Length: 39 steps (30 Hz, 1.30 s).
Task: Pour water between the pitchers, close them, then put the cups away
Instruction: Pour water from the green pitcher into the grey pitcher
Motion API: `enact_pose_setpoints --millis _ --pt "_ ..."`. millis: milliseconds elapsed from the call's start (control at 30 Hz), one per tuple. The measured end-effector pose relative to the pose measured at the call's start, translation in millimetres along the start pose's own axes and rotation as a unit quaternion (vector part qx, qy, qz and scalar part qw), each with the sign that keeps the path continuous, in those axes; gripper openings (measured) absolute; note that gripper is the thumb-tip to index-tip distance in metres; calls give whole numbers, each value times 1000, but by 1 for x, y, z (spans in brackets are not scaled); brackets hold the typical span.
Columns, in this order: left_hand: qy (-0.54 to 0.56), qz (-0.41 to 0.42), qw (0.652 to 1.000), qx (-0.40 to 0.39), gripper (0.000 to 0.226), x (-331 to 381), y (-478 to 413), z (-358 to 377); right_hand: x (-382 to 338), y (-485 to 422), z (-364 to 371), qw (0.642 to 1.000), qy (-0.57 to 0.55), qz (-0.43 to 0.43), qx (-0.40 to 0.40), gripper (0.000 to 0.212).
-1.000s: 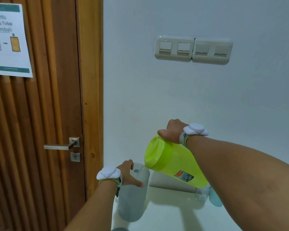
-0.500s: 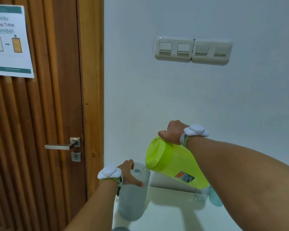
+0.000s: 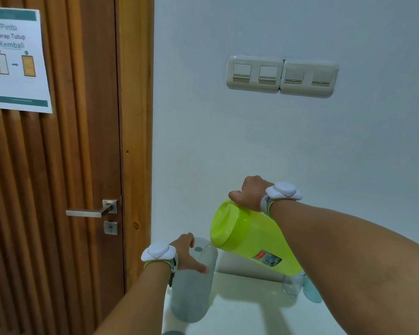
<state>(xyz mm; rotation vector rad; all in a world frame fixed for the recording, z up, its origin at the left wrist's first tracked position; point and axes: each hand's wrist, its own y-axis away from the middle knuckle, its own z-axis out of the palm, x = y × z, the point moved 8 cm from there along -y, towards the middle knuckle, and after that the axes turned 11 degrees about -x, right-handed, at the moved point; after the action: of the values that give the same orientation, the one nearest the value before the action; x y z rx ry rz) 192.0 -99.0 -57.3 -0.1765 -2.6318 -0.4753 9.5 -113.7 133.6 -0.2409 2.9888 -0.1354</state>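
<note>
A: Why is the green pitcher (image 3: 252, 240) tipped over like that?
B: Right hand (image 3: 249, 193) is closed around its handle, spout lowered to the grey pitcher (image 3: 191, 284) mouth just below. Likely pouring; no stream visible.
A: Left hand (image 3: 188, 253)?
B: Half-curled against the grey pitcher's rim, presumably steadying it. Cups (image 3: 292, 285) sit beneath the right forearm.

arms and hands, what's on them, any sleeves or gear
Both forearms are bare, with no sleeves in view. Each wrist carries a white rounded device on a band with a lime-green edge: one at the left hand, one at the right hand. No gloves, no cables visible.
</note>
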Motion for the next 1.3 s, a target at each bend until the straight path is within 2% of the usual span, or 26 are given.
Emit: enact_pose_setpoints --millis 533,767,867,1200,1300 --pt "-7 -6 1000 -9 79 0 -2 0 1 -2 7 1000 5 1 -7 39" --pt "7 8 1000 -6 106 1 -3 0 1 -4 9 1000 6 -1 -7 39" --pt "-5 29 1000 -1 99 8 -1 -1 0 -4 9 1000 5 -4 -5 39" --pt "-1 22 1000 5 103 9 5 -2 -1 -3 10 1000 8 -5 -8 38" --pt "-5 31 1000 2 94 13 6 -3 -2 -2 8 1000 8 -7 -5 38"
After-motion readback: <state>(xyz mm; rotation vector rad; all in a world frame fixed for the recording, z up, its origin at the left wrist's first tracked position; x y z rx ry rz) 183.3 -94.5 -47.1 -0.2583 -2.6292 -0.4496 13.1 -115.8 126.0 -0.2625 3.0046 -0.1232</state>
